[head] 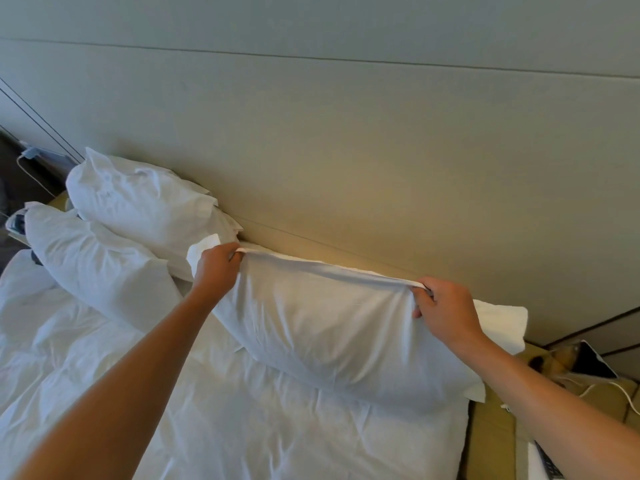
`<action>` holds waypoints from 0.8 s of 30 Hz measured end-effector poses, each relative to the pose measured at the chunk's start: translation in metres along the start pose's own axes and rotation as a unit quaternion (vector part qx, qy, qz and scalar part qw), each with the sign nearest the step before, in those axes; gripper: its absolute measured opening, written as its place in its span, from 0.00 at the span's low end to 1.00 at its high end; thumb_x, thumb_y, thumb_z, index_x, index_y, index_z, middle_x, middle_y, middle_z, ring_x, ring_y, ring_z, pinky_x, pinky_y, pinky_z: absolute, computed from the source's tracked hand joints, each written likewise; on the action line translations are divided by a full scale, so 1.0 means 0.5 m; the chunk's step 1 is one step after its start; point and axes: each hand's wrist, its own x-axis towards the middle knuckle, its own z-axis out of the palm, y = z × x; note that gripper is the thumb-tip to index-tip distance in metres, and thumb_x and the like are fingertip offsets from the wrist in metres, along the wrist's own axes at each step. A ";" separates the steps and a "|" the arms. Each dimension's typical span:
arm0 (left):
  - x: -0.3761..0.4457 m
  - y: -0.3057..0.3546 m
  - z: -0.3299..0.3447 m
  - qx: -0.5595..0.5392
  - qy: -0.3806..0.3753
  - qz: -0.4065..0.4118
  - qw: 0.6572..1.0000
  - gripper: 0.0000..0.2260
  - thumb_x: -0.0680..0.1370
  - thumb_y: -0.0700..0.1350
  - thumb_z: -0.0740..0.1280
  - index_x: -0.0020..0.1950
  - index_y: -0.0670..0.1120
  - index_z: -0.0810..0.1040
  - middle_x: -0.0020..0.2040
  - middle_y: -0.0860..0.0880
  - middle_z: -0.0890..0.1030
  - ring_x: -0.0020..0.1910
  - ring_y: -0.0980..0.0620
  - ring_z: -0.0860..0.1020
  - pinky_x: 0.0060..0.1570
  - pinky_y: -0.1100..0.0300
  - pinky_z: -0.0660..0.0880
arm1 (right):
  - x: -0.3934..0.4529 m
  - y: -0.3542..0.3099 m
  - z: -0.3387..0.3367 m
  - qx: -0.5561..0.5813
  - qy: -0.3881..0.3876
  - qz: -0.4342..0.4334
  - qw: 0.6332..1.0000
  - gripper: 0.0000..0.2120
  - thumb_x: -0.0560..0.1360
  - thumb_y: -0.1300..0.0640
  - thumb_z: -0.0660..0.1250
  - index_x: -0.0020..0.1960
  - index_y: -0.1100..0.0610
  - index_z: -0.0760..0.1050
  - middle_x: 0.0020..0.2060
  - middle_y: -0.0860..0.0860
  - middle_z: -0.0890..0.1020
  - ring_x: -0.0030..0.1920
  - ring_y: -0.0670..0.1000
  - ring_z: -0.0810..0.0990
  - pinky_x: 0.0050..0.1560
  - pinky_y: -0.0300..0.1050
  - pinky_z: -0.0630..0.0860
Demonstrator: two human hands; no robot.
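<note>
A white pillow (332,327) in a white case hangs by its top edge in front of the padded headboard, its lower end sagging onto the bed. My left hand (216,268) grips the top edge near the left corner. My right hand (445,308) pinches the same edge near the right corner, so the fabric is stretched taut between them. Another white pillow (502,323) lies behind it against the headboard, partly hidden.
Two more white pillows (138,199) (93,268) lean at the left end of the bed. A rumpled white duvet (242,417) covers the mattress. The beige headboard (381,188) runs behind. A bedside ledge at right holds a tablet (594,360) and a white cable (616,389).
</note>
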 end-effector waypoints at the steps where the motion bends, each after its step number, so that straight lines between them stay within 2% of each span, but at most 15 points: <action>1: -0.004 -0.008 0.009 -0.007 -0.013 -0.017 1.000 0.13 0.84 0.45 0.59 0.58 0.45 0.84 0.47 0.42 0.86 0.48 0.41 0.83 0.52 0.49 0.79 | 0.005 -0.004 0.013 -0.003 -0.006 0.002 1.000 0.15 0.83 0.55 0.65 0.38 0.54 0.80 0.28 0.48 0.83 0.31 0.45 0.81 0.39 0.51 0.81; 4: -0.009 -0.015 0.035 -0.063 -0.022 -0.062 0.996 0.15 0.86 0.46 0.58 0.62 0.43 0.82 0.52 0.41 0.86 0.46 0.42 0.85 0.57 0.47 0.80 | 0.022 -0.011 0.039 -0.016 -0.002 0.006 1.000 0.17 0.82 0.56 0.65 0.35 0.52 0.78 0.28 0.48 0.82 0.31 0.49 0.80 0.37 0.50 0.80; 7: 0.016 0.000 0.044 -0.094 0.001 -0.070 0.993 0.14 0.86 0.45 0.58 0.61 0.43 0.82 0.52 0.41 0.85 0.48 0.41 0.85 0.58 0.45 0.79 | 0.042 -0.016 0.050 0.004 0.007 0.021 1.000 0.15 0.82 0.58 0.65 0.37 0.51 0.79 0.28 0.46 0.82 0.32 0.46 0.81 0.35 0.43 0.75; 9: 0.047 0.008 0.041 -0.110 0.012 -0.076 0.991 0.14 0.85 0.44 0.58 0.60 0.42 0.82 0.50 0.40 0.85 0.50 0.39 0.84 0.57 0.44 0.80 | 0.055 -0.022 0.053 0.021 0.018 0.031 0.999 0.13 0.82 0.57 0.64 0.40 0.51 0.80 0.28 0.46 0.82 0.33 0.44 0.82 0.34 0.42 0.72; 12: 0.088 0.019 0.031 -0.118 0.028 -0.076 0.990 0.13 0.85 0.42 0.59 0.57 0.41 0.83 0.46 0.42 0.84 0.48 0.40 0.84 0.52 0.49 0.80 | 0.076 -0.036 0.059 0.022 0.038 0.049 0.998 0.13 0.81 0.58 0.64 0.38 0.56 0.78 0.28 0.48 0.82 0.32 0.49 0.82 0.35 0.46 0.74; 15: 0.122 0.028 0.024 -0.134 0.043 -0.072 0.987 0.14 0.85 0.43 0.59 0.55 0.40 0.83 0.45 0.40 0.84 0.46 0.41 0.84 0.52 0.46 0.82 | 0.104 -0.055 0.059 0.030 0.047 0.060 0.997 0.14 0.82 0.58 0.64 0.37 0.57 0.77 0.29 0.49 0.83 0.31 0.51 0.80 0.34 0.47 0.74; 19: 0.184 0.037 0.008 -0.087 0.061 -0.046 0.993 0.12 0.84 0.41 0.61 0.56 0.40 0.83 0.48 0.39 0.85 0.44 0.45 0.80 0.49 0.54 0.76 | 0.151 -0.078 0.045 0.056 0.058 0.059 0.995 0.16 0.81 0.57 0.65 0.34 0.56 0.77 0.29 0.48 0.83 0.30 0.44 0.79 0.33 0.44 0.70; 22: 0.238 0.044 -0.003 -0.092 0.085 -0.038 0.991 0.13 0.84 0.42 0.60 0.53 0.38 0.83 0.47 0.36 0.85 0.48 0.38 0.82 0.51 0.51 0.75 | 0.193 -0.093 0.046 0.086 0.061 0.067 0.992 0.16 0.81 0.56 0.65 0.35 0.54 0.78 0.30 0.47 0.84 0.32 0.44 0.82 0.36 0.43 0.74; 24: 0.269 0.051 0.001 -0.091 0.093 -0.055 0.990 0.13 0.84 0.42 0.60 0.56 0.38 0.83 0.52 0.35 0.85 0.53 0.35 0.81 0.56 0.49 0.75 | 0.224 -0.097 0.055 0.095 0.062 0.070 0.991 0.16 0.81 0.57 0.65 0.35 0.54 0.80 0.30 0.48 0.85 0.33 0.46 0.82 0.37 0.45 0.75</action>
